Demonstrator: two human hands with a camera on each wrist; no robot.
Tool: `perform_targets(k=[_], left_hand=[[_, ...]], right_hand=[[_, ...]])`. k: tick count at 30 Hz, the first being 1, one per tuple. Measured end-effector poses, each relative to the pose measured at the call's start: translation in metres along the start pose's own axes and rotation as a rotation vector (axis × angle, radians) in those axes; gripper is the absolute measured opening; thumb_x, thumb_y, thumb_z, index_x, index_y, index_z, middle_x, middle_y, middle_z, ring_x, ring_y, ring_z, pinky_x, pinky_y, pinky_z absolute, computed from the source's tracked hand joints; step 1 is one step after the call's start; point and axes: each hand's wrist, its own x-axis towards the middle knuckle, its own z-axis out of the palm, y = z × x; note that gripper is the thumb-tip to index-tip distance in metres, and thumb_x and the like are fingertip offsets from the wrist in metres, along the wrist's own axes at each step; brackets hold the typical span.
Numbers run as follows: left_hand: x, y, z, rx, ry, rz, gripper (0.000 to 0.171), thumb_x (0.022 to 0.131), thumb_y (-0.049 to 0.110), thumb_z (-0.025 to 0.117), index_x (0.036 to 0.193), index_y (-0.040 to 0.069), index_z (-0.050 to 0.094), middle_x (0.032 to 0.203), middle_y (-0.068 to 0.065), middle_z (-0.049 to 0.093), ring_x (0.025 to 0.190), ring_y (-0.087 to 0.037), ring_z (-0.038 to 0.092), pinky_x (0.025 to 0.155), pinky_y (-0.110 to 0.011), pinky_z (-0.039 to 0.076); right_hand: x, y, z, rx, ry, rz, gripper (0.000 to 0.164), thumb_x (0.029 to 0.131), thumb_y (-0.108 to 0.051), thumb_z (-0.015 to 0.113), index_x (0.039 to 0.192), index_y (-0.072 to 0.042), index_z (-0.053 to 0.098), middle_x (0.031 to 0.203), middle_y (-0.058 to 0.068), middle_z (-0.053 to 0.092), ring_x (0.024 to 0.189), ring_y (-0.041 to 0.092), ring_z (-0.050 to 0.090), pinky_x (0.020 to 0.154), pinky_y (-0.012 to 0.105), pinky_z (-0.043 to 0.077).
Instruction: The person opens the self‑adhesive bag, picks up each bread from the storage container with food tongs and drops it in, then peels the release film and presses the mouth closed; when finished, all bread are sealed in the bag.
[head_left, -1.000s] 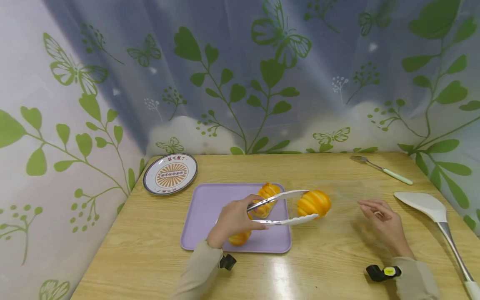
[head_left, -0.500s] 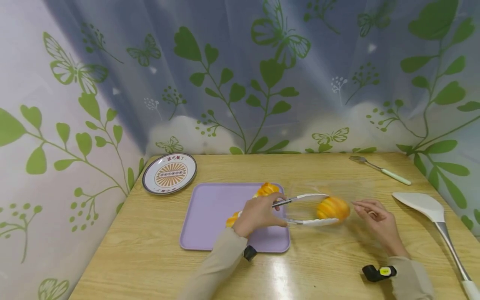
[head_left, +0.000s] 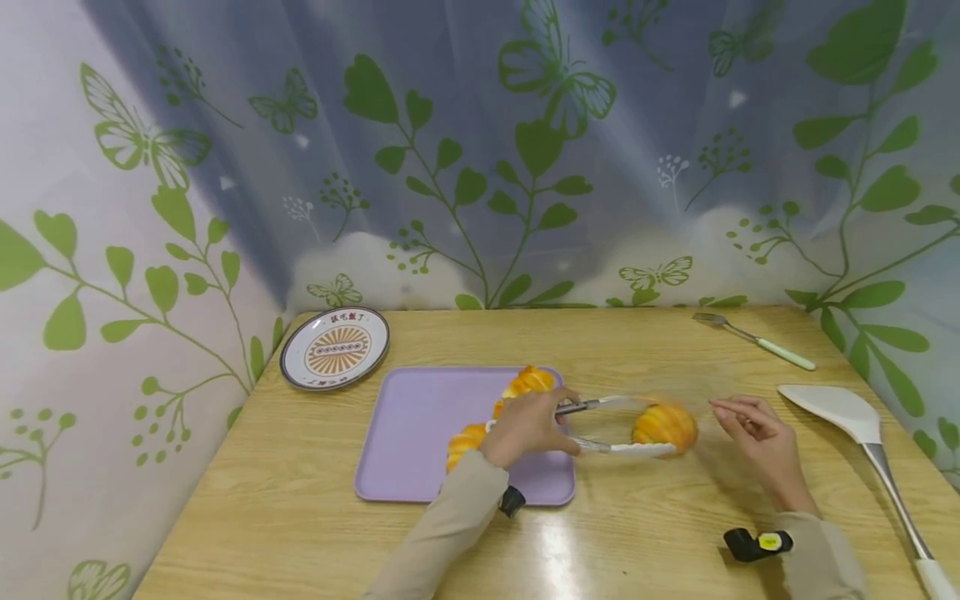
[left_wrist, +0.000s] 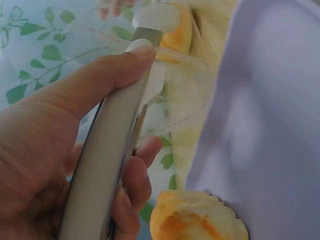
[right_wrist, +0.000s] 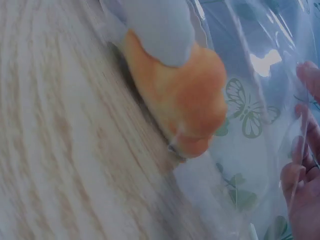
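My left hand holds a pair of tongs with white scalloped tips, thumb on one arm and curled fingers on the other. Between the tips is a golden bread roll, low over the table to the right of the tray. A clear plastic bag surrounds the roll and the tongs' tips; its mouth edge shows in the left wrist view. My right hand pinches the bag's far side between thumb and fingers. Two more bread rolls, one at the back and one nearer, lie on the purple tray.
A round patterned plate stands at the back left of the wooden table. At the back right lies a fork with a pale green handle. A white-headed spatula lies along the right side.
My left hand has moved right from over the tray, carrying the roll in the tongs into the bag. The right hand has stayed nearly in place.
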Motion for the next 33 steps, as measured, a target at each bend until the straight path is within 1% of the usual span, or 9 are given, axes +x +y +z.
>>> perform_targets(k=[3, 8, 15, 17, 21, 23, 28, 30, 33], left_hand=[[-0.001, -0.001, -0.003, -0.033, -0.004, -0.009, 0.07, 0.071, 0.041, 0.086, 0.133, 0.025, 0.057, 0.08, 0.012, 0.065, 0.066, -0.004, 0.053, 0.059, -0.021, 0.041], [0.0, 0.001, -0.006, -0.104, -0.001, -0.008, 0.071, 0.072, 0.042, 0.085, 0.134, 0.023, 0.056, 0.083, 0.01, 0.067, 0.059, -0.005, 0.051, 0.052, -0.021, 0.038], [0.009, 0.013, 0.001, -0.032, -0.008, -0.018, 0.07, 0.073, 0.046, 0.083, 0.133, 0.023, 0.057, 0.083, 0.01, 0.067, 0.062, -0.003, 0.053, 0.054, -0.02, 0.04], [0.01, 0.015, 0.002, -0.049, -0.009, -0.026, 0.07, 0.073, 0.046, 0.083, 0.134, 0.023, 0.057, 0.08, 0.011, 0.065, 0.059, -0.004, 0.051, 0.053, -0.021, 0.038], [0.012, 0.018, 0.003, -0.131, -0.018, -0.056, 0.069, 0.073, 0.043, 0.083, 0.134, 0.024, 0.057, 0.077, 0.012, 0.063, 0.054, -0.006, 0.046, 0.05, -0.022, 0.036], [0.013, 0.019, 0.002, -0.152, -0.025, -0.07, 0.069, 0.074, 0.042, 0.083, 0.135, 0.025, 0.057, 0.076, 0.013, 0.063, 0.053, -0.006, 0.045, 0.049, -0.022, 0.035], [0.018, 0.024, 0.005, -0.111, -0.022, -0.077, 0.069, 0.074, 0.044, 0.082, 0.135, 0.026, 0.057, 0.074, 0.012, 0.063, 0.049, -0.005, 0.04, 0.045, -0.021, 0.032], [0.021, 0.027, 0.007, -0.079, -0.018, -0.071, 0.069, 0.074, 0.046, 0.082, 0.135, 0.026, 0.056, 0.076, 0.011, 0.065, 0.049, -0.005, 0.041, 0.045, -0.021, 0.033], [0.023, 0.03, 0.012, -0.043, -0.015, -0.064, 0.07, 0.073, 0.05, 0.082, 0.134, 0.028, 0.057, 0.079, 0.013, 0.065, 0.052, -0.004, 0.045, 0.047, -0.02, 0.037]], right_hand=[[0.0, 0.001, 0.0, 0.023, -0.008, 0.002, 0.019, 0.09, 0.012, 0.059, 0.106, 0.011, 0.069, 0.101, -0.02, 0.058, 0.086, -0.001, 0.05, 0.069, 0.007, 0.042], [-0.002, 0.002, 0.002, 0.009, -0.025, -0.017, 0.017, 0.088, 0.012, 0.06, 0.103, 0.011, 0.069, 0.099, -0.019, 0.058, 0.075, 0.002, 0.045, 0.061, 0.015, 0.038], [-0.002, 0.005, 0.006, -0.028, -0.043, -0.083, 0.019, 0.086, 0.014, 0.062, 0.102, 0.009, 0.071, 0.101, -0.02, 0.058, 0.086, -0.002, 0.05, 0.065, 0.014, 0.037], [-0.002, 0.003, 0.008, -0.04, -0.054, -0.084, 0.021, 0.086, 0.014, 0.063, 0.102, 0.006, 0.073, 0.101, -0.02, 0.057, 0.088, -0.002, 0.049, 0.064, 0.017, 0.034], [-0.002, 0.005, 0.009, -0.067, -0.098, -0.087, 0.021, 0.085, 0.012, 0.064, 0.103, 0.005, 0.073, 0.105, -0.02, 0.055, 0.09, -0.003, 0.047, 0.064, 0.02, 0.031], [-0.002, 0.007, 0.009, -0.073, -0.108, -0.107, 0.022, 0.085, 0.013, 0.065, 0.102, 0.003, 0.074, 0.106, -0.02, 0.055, 0.086, -0.002, 0.045, 0.062, 0.021, 0.03], [-0.001, 0.006, 0.013, -0.055, -0.079, -0.128, 0.027, 0.081, 0.019, 0.064, 0.098, 0.002, 0.076, 0.103, -0.02, 0.057, 0.069, 0.0, 0.038, 0.056, 0.023, 0.028], [-0.002, -0.003, 0.015, -0.045, -0.079, -0.11, 0.026, 0.081, 0.019, 0.063, 0.098, 0.004, 0.075, 0.102, -0.02, 0.057, 0.067, 0.001, 0.037, 0.056, 0.024, 0.028], [-0.004, -0.021, 0.017, -0.045, -0.099, -0.083, 0.022, 0.085, 0.016, 0.062, 0.101, 0.006, 0.073, 0.101, -0.019, 0.056, 0.072, 0.0, 0.04, 0.059, 0.022, 0.03]])
